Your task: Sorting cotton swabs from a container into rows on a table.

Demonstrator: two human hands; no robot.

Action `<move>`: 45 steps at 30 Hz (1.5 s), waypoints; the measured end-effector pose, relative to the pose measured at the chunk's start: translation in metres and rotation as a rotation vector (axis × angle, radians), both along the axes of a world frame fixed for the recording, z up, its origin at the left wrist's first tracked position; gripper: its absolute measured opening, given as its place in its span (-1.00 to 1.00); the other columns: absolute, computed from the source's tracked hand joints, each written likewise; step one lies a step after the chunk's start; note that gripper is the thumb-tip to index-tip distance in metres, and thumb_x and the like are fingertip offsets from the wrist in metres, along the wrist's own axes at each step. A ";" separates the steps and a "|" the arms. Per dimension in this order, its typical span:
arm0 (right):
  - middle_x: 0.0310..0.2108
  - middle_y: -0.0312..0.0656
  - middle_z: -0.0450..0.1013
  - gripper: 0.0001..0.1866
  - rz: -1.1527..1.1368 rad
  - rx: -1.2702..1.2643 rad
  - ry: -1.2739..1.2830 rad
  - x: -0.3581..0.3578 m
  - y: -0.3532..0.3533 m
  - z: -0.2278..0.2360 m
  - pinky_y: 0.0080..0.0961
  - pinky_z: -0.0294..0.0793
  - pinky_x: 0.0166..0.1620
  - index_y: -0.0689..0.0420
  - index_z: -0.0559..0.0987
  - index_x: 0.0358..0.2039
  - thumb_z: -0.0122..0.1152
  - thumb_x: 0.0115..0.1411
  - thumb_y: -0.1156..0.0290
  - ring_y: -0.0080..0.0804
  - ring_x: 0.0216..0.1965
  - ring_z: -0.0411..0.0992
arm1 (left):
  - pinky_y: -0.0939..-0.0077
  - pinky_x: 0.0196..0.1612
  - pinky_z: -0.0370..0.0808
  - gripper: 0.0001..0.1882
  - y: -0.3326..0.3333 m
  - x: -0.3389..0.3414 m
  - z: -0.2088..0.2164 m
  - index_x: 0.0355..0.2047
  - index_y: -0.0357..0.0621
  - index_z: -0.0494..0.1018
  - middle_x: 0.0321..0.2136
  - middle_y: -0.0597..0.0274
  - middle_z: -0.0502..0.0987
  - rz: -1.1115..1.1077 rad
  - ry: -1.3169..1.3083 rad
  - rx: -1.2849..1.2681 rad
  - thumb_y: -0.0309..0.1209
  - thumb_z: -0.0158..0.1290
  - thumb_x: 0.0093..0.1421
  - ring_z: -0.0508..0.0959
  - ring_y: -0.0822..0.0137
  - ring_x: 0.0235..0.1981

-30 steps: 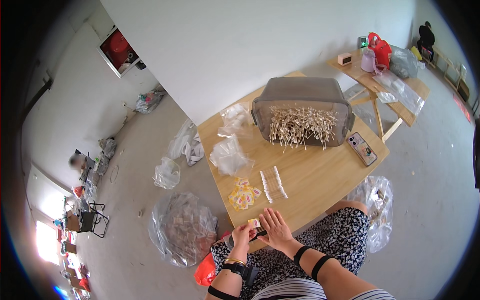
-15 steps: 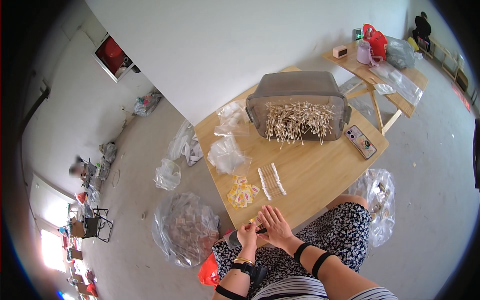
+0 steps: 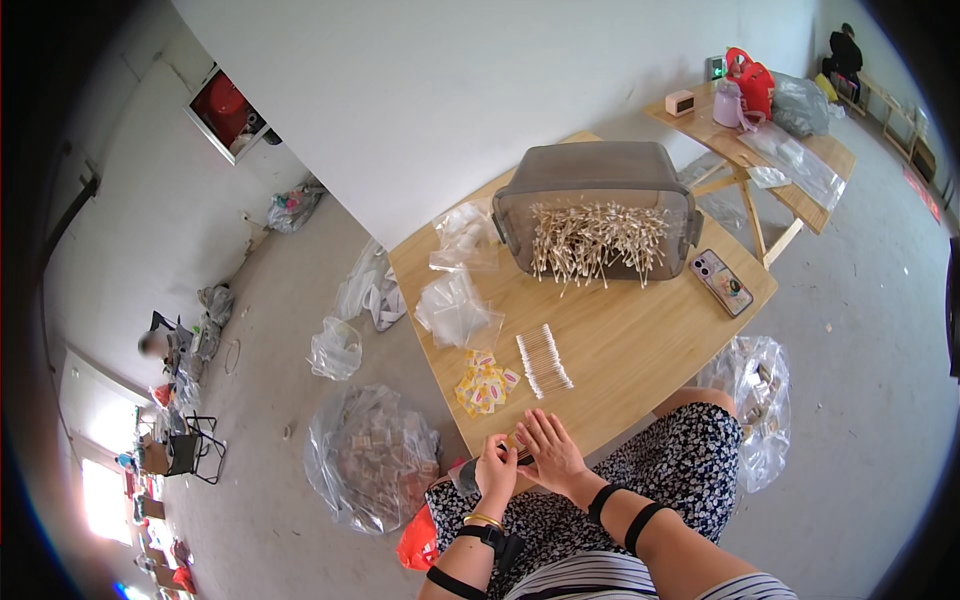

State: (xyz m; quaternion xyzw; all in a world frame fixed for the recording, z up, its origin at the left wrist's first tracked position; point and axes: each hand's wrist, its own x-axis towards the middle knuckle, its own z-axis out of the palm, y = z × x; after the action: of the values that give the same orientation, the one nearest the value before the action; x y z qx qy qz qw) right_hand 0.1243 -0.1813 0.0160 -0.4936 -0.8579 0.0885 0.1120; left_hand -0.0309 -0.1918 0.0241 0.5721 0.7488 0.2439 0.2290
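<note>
At the table's near edge my left hand (image 3: pixel 494 470) is closed, its fingers curled together. A small bit of yellow and something dark show beside its fingertips, too covered to name. My right hand (image 3: pixel 548 450) lies flat with straight fingers, its palm side down and its thumb side close to my left hand. Beyond the hands, a row of cotton swabs (image 3: pixel 543 362) lies side by side on the wooden table (image 3: pixel 620 350). Left of the row is a pile of small yellow-and-white cards (image 3: pixel 482 385). Clear plastic bags (image 3: pixel 455 310) are stacked farther back.
A grey translucent bin (image 3: pixel 600 165) lies tipped on its side with many loose swabs (image 3: pixel 600 240) spilling toward me. A phone (image 3: pixel 722 284) rests at the right. Large filled plastic bags (image 3: pixel 370 455) stand on the floor. A second table (image 3: pixel 740 150) holds bags.
My left hand has shifted slightly, and less of the yellow piece shows at its fingertips. The right hand stays nearly in place. The swabs and cards have not moved.
</note>
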 end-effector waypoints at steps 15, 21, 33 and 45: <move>0.50 0.03 -0.12 -0.13 0.015 -0.003 -0.113 0.002 -0.001 0.001 -0.10 -0.27 0.49 0.01 0.10 0.46 -0.12 0.31 -0.28 -0.05 0.52 -0.21 | 0.19 -0.33 0.54 -0.68 -0.016 -0.051 0.019 -0.42 -0.11 0.52 -0.47 0.17 0.62 -0.065 0.242 -0.101 -0.12 0.27 0.12 0.64 0.10 -0.42; 0.50 0.04 -0.15 -0.10 0.021 0.002 -0.111 -0.004 -0.002 0.003 -0.10 -0.27 0.50 0.00 0.08 0.47 -0.14 0.30 -0.33 -0.05 0.52 -0.24 | 0.15 -0.23 0.60 -0.62 -0.015 -0.038 0.016 -0.39 -0.16 0.59 -0.42 0.08 0.64 -0.200 0.600 -0.124 -0.05 0.18 0.14 0.67 0.05 -0.31; 0.50 0.03 -0.14 -0.12 0.042 -0.006 -0.142 -0.022 -0.014 0.003 -0.09 -0.28 0.49 0.01 0.08 0.47 -0.22 0.33 -0.33 -0.07 0.52 -0.23 | 0.10 -0.25 0.57 -0.71 0.001 -0.046 0.016 -0.49 -0.11 0.61 -0.50 -0.01 0.63 -0.163 0.405 -0.289 -0.15 0.10 0.10 0.65 -0.05 -0.38; 0.49 0.05 -0.11 -0.08 0.127 -0.021 -0.155 -0.052 -0.029 0.007 -0.02 -0.26 0.48 0.08 0.06 0.47 -0.13 0.30 -0.29 0.02 0.51 -0.20 | 0.11 -0.37 0.52 -0.73 -0.014 -0.045 0.017 -0.51 -0.12 0.55 -0.57 0.06 0.59 -0.091 0.266 -0.094 -0.17 0.15 0.09 0.62 -0.03 -0.47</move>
State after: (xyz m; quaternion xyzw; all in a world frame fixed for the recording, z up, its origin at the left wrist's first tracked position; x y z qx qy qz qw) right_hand 0.0725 -0.2099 0.0229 -0.4446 -0.8927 0.0660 0.0341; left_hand -0.0757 -0.2055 0.0409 0.6213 0.7566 0.1199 0.1651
